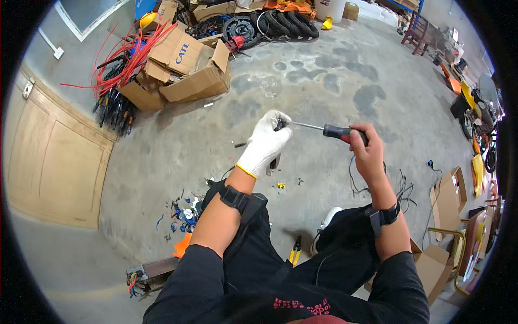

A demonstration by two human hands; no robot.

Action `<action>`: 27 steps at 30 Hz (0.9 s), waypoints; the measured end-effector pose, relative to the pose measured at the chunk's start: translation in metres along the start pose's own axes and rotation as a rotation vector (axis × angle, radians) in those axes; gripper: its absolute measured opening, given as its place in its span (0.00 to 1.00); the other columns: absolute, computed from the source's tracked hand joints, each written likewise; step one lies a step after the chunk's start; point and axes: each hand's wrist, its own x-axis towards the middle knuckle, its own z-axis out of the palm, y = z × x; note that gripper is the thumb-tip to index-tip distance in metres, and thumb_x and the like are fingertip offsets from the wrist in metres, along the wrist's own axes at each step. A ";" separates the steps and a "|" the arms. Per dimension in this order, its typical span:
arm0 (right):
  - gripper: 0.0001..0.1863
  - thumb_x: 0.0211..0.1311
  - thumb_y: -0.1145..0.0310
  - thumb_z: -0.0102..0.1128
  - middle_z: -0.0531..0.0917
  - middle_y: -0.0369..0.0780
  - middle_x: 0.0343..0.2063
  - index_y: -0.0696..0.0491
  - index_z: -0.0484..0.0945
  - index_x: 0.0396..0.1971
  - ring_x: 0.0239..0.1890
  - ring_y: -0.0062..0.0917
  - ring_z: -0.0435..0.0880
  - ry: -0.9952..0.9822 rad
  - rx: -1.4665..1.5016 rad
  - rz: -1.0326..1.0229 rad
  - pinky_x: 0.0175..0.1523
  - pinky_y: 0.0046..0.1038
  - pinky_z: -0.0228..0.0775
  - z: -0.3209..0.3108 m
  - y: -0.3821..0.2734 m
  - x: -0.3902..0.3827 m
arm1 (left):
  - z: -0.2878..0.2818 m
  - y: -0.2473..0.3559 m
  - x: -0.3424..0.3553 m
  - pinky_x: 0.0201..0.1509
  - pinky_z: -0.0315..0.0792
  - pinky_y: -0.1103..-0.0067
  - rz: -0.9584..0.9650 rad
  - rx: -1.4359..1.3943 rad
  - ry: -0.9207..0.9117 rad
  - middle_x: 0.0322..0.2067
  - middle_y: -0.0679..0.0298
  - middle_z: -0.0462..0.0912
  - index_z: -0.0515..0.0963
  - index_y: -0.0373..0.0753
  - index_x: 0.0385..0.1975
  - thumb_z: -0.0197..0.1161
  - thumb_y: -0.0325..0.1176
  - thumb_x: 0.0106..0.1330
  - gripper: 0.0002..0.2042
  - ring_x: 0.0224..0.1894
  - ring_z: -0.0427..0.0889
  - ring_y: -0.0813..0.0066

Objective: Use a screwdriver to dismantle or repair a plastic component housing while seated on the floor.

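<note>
In a white knitted glove with a yellow cuff, my left hand point(265, 141) is closed around a small dark part point(279, 125), mostly hidden by the fingers. My bare right hand point(369, 154) grips a screwdriver point(336, 132) by the rear of its black and red handle. Its thin metal shaft points left, and the tip ends at the gloved fingers by the dark part; whether it sits in a screw cannot be made out. Both hands are raised over the concrete floor, in front of my knees.
Black and yellow pliers point(295, 251) lie between my legs. Scraps of wire and connectors point(186, 215) are heaped at left. Black cables point(402, 191) lie at right near an open cardboard box point(450, 197). Large cartons point(194, 75), red tubing point(116, 56) and tyres point(286, 24) stand at the back.
</note>
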 end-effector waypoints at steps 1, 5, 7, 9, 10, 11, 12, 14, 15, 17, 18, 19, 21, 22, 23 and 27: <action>0.13 0.67 0.63 0.60 0.80 0.37 0.28 0.59 0.76 0.40 0.26 0.18 0.75 -0.009 -0.087 -0.177 0.32 0.21 0.66 -0.001 -0.002 -0.001 | -0.001 -0.002 0.001 0.36 0.72 0.81 -0.085 -0.011 -0.050 0.30 0.66 0.80 0.75 0.36 0.38 0.65 0.27 0.59 0.09 0.30 0.76 0.81; 0.13 0.66 0.64 0.61 0.78 0.36 0.31 0.58 0.76 0.42 0.31 0.21 0.76 -0.012 -0.136 -0.335 0.37 0.22 0.67 -0.004 -0.002 0.002 | 0.005 0.003 0.000 0.35 0.72 0.82 -0.033 -0.098 -0.029 0.29 0.65 0.80 0.75 0.36 0.38 0.65 0.27 0.60 0.09 0.28 0.77 0.81; 0.14 0.68 0.62 0.59 0.78 0.37 0.29 0.59 0.76 0.41 0.27 0.21 0.76 0.030 -0.136 -0.289 0.34 0.23 0.67 -0.004 -0.003 0.007 | 0.007 0.007 0.000 0.35 0.71 0.82 -0.076 -0.235 -0.014 0.29 0.66 0.80 0.76 0.36 0.39 0.64 0.27 0.59 0.09 0.29 0.76 0.81; 0.19 0.72 0.56 0.53 0.78 0.37 0.26 0.61 0.76 0.40 0.18 0.21 0.74 0.002 0.069 0.275 0.26 0.24 0.66 -0.005 0.001 0.018 | 0.010 0.010 -0.001 0.35 0.71 0.82 -0.025 -0.090 -0.017 0.30 0.67 0.79 0.76 0.36 0.39 0.64 0.27 0.59 0.10 0.29 0.75 0.82; 0.19 0.72 0.56 0.53 0.78 0.37 0.26 0.61 0.76 0.40 0.18 0.21 0.74 0.012 0.070 0.271 0.26 0.24 0.66 -0.009 0.005 0.023 | 0.013 0.011 -0.001 0.35 0.70 0.82 0.024 0.054 -0.005 0.30 0.67 0.79 0.76 0.37 0.39 0.64 0.27 0.58 0.10 0.30 0.75 0.82; 0.21 0.74 0.55 0.50 0.79 0.37 0.26 0.62 0.77 0.40 0.15 0.20 0.72 -0.085 0.009 0.376 0.23 0.25 0.64 -0.015 0.012 0.027 | 0.017 0.013 0.000 0.36 0.70 0.82 -0.021 0.043 -0.031 0.30 0.69 0.79 0.77 0.38 0.39 0.63 0.26 0.58 0.10 0.31 0.74 0.82; 0.24 0.75 0.53 0.47 0.79 0.37 0.25 0.62 0.77 0.39 0.12 0.20 0.71 -0.186 -0.051 0.478 0.20 0.26 0.62 -0.019 0.015 0.030 | 0.018 0.010 0.000 0.36 0.70 0.82 -0.013 0.044 -0.034 0.30 0.69 0.79 0.77 0.38 0.39 0.63 0.26 0.58 0.10 0.31 0.74 0.82; 0.21 0.75 0.53 0.48 0.81 0.34 0.26 0.58 0.78 0.42 0.15 0.16 0.72 -0.205 -0.108 0.541 0.22 0.20 0.60 -0.021 0.015 0.029 | 0.021 0.004 0.003 0.37 0.71 0.81 0.040 0.145 -0.018 0.30 0.69 0.78 0.77 0.38 0.39 0.63 0.27 0.58 0.10 0.31 0.74 0.82; 0.19 0.74 0.55 0.50 0.81 0.34 0.26 0.58 0.78 0.43 0.17 0.16 0.72 -0.129 -0.033 0.388 0.22 0.20 0.60 -0.020 0.014 0.025 | 0.023 0.006 0.003 0.38 0.71 0.81 0.002 0.095 -0.021 0.29 0.69 0.78 0.77 0.38 0.39 0.64 0.27 0.59 0.10 0.31 0.74 0.81; 0.18 0.73 0.57 0.52 0.81 0.34 0.27 0.58 0.78 0.43 0.19 0.15 0.72 -0.049 0.036 0.235 0.23 0.20 0.61 -0.016 0.016 0.019 | 0.024 0.008 0.004 0.38 0.71 0.81 -0.011 0.015 -0.037 0.30 0.69 0.78 0.77 0.38 0.40 0.64 0.27 0.58 0.10 0.31 0.74 0.81; 0.17 0.72 0.58 0.55 0.81 0.34 0.27 0.59 0.78 0.42 0.21 0.16 0.75 0.072 0.017 -0.078 0.26 0.21 0.63 -0.012 0.018 0.017 | 0.022 0.010 0.004 0.38 0.71 0.81 -0.027 -0.058 -0.046 0.30 0.68 0.79 0.77 0.37 0.40 0.65 0.27 0.58 0.10 0.32 0.75 0.81; 0.16 0.70 0.59 0.57 0.81 0.34 0.27 0.60 0.77 0.42 0.23 0.17 0.77 0.192 -0.003 -0.392 0.28 0.22 0.65 -0.008 0.019 0.016 | 0.020 0.017 0.002 0.40 0.71 0.81 -0.073 -0.082 -0.062 0.31 0.68 0.79 0.77 0.37 0.40 0.65 0.27 0.58 0.11 0.33 0.75 0.81; 0.16 0.71 0.59 0.57 0.80 0.34 0.26 0.59 0.77 0.41 0.22 0.18 0.76 0.202 -0.053 -0.418 0.26 0.22 0.64 -0.005 0.011 0.016 | 0.020 0.014 0.004 0.40 0.72 0.80 -0.113 -0.071 -0.068 0.31 0.68 0.79 0.77 0.37 0.40 0.66 0.27 0.58 0.11 0.34 0.76 0.80; 0.17 0.71 0.58 0.56 0.79 0.34 0.24 0.59 0.77 0.41 0.21 0.18 0.75 0.212 -0.102 -0.445 0.25 0.22 0.63 -0.005 0.007 0.017 | 0.020 0.014 0.005 0.41 0.72 0.80 -0.152 -0.061 -0.073 0.31 0.67 0.80 0.77 0.37 0.40 0.66 0.28 0.58 0.11 0.34 0.76 0.79; 0.17 0.71 0.58 0.56 0.79 0.34 0.24 0.59 0.77 0.41 0.21 0.18 0.75 0.215 -0.106 -0.446 0.25 0.22 0.63 -0.010 0.007 0.018 | 0.020 0.014 0.004 0.41 0.72 0.80 -0.150 -0.063 -0.077 0.31 0.67 0.80 0.77 0.37 0.40 0.66 0.28 0.58 0.11 0.34 0.76 0.79; 0.18 0.71 0.56 0.55 0.76 0.34 0.23 0.57 0.77 0.44 0.15 0.18 0.70 -0.035 0.048 0.500 0.20 0.21 0.58 -0.028 0.021 0.029 | 0.026 0.015 0.000 0.41 0.73 0.78 0.071 0.157 -0.020 0.31 0.64 0.81 0.78 0.38 0.38 0.67 0.29 0.58 0.10 0.33 0.77 0.76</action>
